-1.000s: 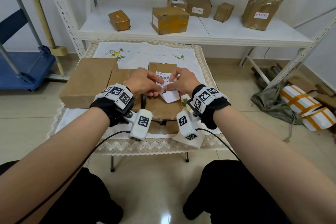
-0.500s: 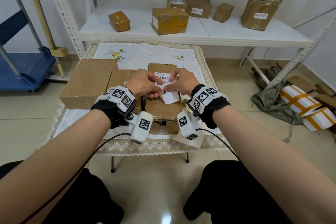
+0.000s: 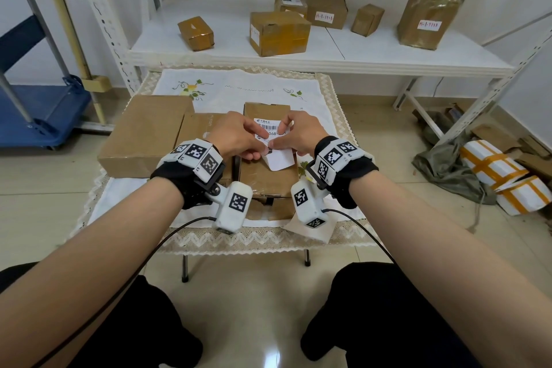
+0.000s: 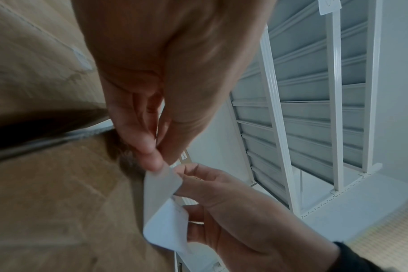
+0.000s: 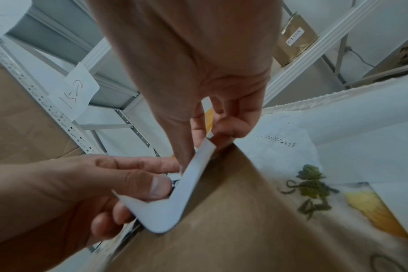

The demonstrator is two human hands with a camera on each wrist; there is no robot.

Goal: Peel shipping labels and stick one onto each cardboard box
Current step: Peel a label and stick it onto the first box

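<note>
A white shipping label (image 3: 269, 128) with a barcode is held just above the brown cardboard box (image 3: 265, 179) in the middle of the table. My left hand (image 3: 259, 147) pinches its left lower corner, and my right hand (image 3: 276, 140) pinches it from the right. A blank white flap (image 3: 280, 159) hangs down from the label toward me. In the left wrist view my left hand (image 4: 161, 159) grips the top of the bent label (image 4: 162, 185). In the right wrist view my right hand (image 5: 205, 145) pinches the label (image 5: 193, 171), which folds into a V. Two more boxes (image 3: 143, 134) lie to the left.
The low table (image 3: 209, 240) carries a lace-edged cloth. A white shelf (image 3: 328, 54) behind it holds several taped boxes, some with labels. A blue cart (image 3: 38, 110) stands at the left. Taped white parcels (image 3: 501, 176) and a green bag lie on the floor to the right.
Both hands stay over the middle box with the label pinched between them. Only the fingers have shifted slightly.
</note>
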